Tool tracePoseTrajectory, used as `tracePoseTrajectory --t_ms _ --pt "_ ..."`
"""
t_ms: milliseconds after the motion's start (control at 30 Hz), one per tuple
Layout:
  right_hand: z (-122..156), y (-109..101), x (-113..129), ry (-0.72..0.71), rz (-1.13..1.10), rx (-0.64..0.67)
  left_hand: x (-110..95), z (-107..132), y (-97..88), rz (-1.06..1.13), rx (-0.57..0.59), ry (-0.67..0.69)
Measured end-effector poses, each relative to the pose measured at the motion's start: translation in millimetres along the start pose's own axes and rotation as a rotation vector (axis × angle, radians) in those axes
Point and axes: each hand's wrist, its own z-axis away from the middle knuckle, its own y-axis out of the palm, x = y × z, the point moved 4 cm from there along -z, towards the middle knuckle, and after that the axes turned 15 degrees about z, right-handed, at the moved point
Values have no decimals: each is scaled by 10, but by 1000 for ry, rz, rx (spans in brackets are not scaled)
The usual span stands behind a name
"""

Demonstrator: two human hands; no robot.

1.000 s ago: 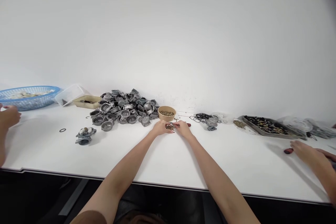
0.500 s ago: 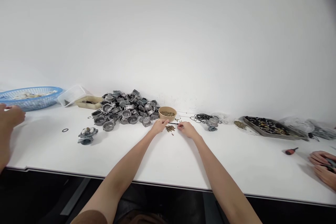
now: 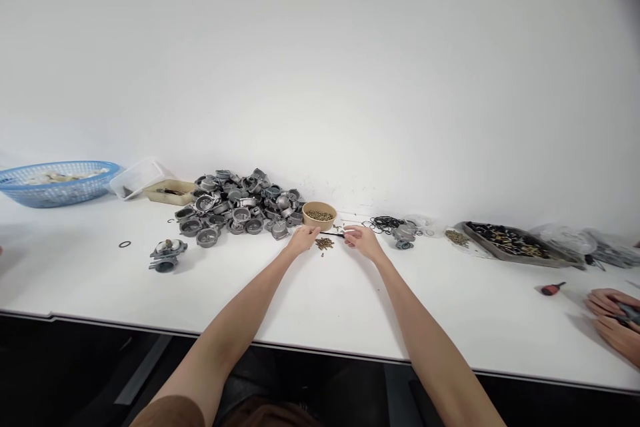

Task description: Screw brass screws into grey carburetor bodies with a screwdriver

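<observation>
A thin black rod-like piece (image 3: 331, 234) spans the gap between my two hands. My left hand (image 3: 303, 239) pinches its left end, with the fingers closed. At the other end, my right hand (image 3: 361, 241) has its thumb and fingertips closed on the piece. Just below it, a small heap of brass-coloured parts (image 3: 325, 244) lies on the white table (image 3: 300, 300), with one reddish bit (image 3: 323, 255) in front. Behind my hands stands a round cardboard bowl (image 3: 319, 222) with many similar small brass parts in it.
Grey metal bowl-shaped castings (image 3: 240, 203) are piled at left, near a carburetor (image 3: 167, 255) and a black ring (image 3: 125, 244). Black rubber rings (image 3: 384, 223) and another carburetor (image 3: 404, 236) are at right. Beyond are a tray (image 3: 517, 243), a red-handled screwdriver (image 3: 553, 289) and a co-worker's hands (image 3: 613, 320).
My right hand has shifted slightly right and its fingers have changed position on the black piece. The co-worker's hand at far left has almost left the view.
</observation>
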Motion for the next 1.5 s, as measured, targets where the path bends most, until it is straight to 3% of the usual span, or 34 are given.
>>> tracePoseTrajectory --t_ms 167,367,567,667,933,1233,1500 --pt "-45 43 -169 37 87 -4 101 -52 -62 25 111 -26" --pt "-3 11 -131 17 226 36 153 -28 -126 -56 368 71" --pt "18 22 -87 -5 283 63 135 -20 -44 -218 185 79" --pt "28 20 -66 -20 322 69 121 -8 -24 -235 147 68" --pt "69 26 35 -71 408 62 84 9 -34 -258 134 70" --pt "179 254 273 -222 431 160 52 21 -5 -307 91 66" --pt "195 310 291 -288 432 177 90 -9 -8 -294 134 103"
